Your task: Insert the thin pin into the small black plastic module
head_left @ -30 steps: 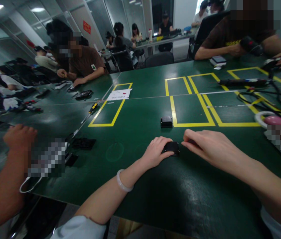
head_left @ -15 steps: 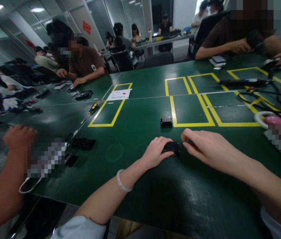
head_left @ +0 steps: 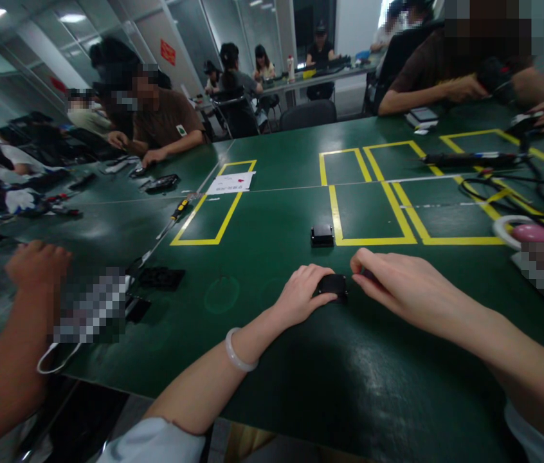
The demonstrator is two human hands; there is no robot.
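My left hand is closed around the side of a small black box-shaped part on the green table, thumb in front and fingers behind. Just to the right of that part, my right hand is held in a pinch, apart from it by a small gap. Something dark shows between its thumb and fingers, too small and hidden to name. A second small black box-shaped part sits a little beyond my hands, beside a yellow tape line.
A yellow-and-black screwdriver and a white paper sheet lie to the left. Another person's arm rests at the left beside a phone-like device. Black cables and a pink-and-white round object are at the right.
Both hands stay nearly in place. The black part in my left hand appears very slightly turned; little else differs.
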